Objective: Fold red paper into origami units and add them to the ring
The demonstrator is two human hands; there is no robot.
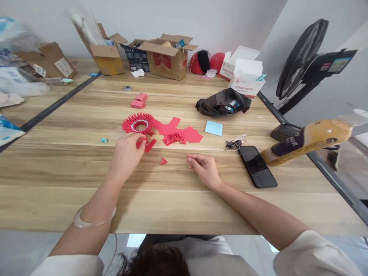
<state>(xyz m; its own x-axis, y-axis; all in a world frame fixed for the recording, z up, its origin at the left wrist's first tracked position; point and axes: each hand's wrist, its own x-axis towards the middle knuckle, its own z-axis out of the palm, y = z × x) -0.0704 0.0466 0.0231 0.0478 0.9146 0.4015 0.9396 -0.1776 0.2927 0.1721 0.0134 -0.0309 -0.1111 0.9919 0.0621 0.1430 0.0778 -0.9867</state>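
Observation:
My left hand (128, 153) is closed at the fingertips on a small red paper piece (140, 143), just in front of a spiky red paper ring (126, 124) with a pale blue inner band. A folded red strip (150, 145) lies by those fingers. Held above the wood, my right hand (204, 170) has its fingers curled together, and nothing shows in them. Between the hands lies one small folded red paper triangle (163, 161). Behind it, a heap of folded red pieces (174, 138) rests on flat red paper sheets (193, 135).
Two red paper stacks (138, 104) lie behind the ring. Blue sticky notes (213, 128), keys (233, 144), a phone (257, 166) and a tilted yellow bottle (310, 140) are on the right. A black bag (212, 102) and cardboard boxes (169, 57) stand farther back.

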